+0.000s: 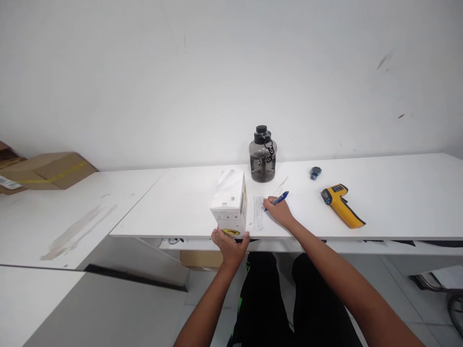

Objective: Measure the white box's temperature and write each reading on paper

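A white box (227,195) with an avocado picture stands at the front of the white table. My left hand (230,246) grips its near lower end, fingers on one side and thumb on the other. In my right hand (279,212) is a blue pen (283,196), pinched with its tip down at a sheet of paper (257,214). Rows of handwriting cover the sheet, which lies just right of the box. The pen's tip is partly hidden by my fingers.
Behind the paper stands a dark translucent water jug (263,156). Farther right lie a watch (315,172) and a yellow infrared thermometer (343,205). Cardboard boxes (50,171) sit at the far left against the wall. An open ledge (275,246) runs under the tabletop's front edge.
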`<state>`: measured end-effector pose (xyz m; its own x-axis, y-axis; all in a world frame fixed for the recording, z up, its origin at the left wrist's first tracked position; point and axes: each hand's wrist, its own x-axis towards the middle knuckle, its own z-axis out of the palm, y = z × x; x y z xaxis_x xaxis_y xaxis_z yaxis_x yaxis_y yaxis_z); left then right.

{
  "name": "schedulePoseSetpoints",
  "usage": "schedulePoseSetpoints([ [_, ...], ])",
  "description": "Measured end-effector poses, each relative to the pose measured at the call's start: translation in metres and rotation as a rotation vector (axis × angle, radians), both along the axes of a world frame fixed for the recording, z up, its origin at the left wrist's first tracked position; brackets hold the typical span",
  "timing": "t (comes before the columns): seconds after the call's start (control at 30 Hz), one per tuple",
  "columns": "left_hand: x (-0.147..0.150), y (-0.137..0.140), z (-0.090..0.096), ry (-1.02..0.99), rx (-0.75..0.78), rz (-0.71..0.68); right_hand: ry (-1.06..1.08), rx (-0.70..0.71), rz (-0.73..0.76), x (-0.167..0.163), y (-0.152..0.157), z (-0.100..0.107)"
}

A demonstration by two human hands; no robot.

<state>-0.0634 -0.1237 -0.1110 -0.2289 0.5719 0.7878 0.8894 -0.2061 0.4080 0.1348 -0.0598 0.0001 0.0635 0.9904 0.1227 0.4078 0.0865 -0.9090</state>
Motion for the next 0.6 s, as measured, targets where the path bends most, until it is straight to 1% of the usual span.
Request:
schedulePoseSetpoints([
  [0.13,0.002,-0.001,0.004,-0.016,0.006,0.006,0.018,0.005,-0.022,0.000,0.000,0.000],
  [0.23,0.004,-0.002,0.007,-0.073,-0.009,0.004,-0.007,-0.002,-0.032,-0.001,0.000,0.001],
  [0.47,0.010,-0.003,0.012,-0.133,-0.008,0.003,-0.007,-0.019,0.017,-0.001,-0.002,0.003],
  [0.6,0.011,-0.004,0.013,-0.124,-0.014,0.005,0.072,0.006,-0.047,0.001,-0.001,0.003],
])
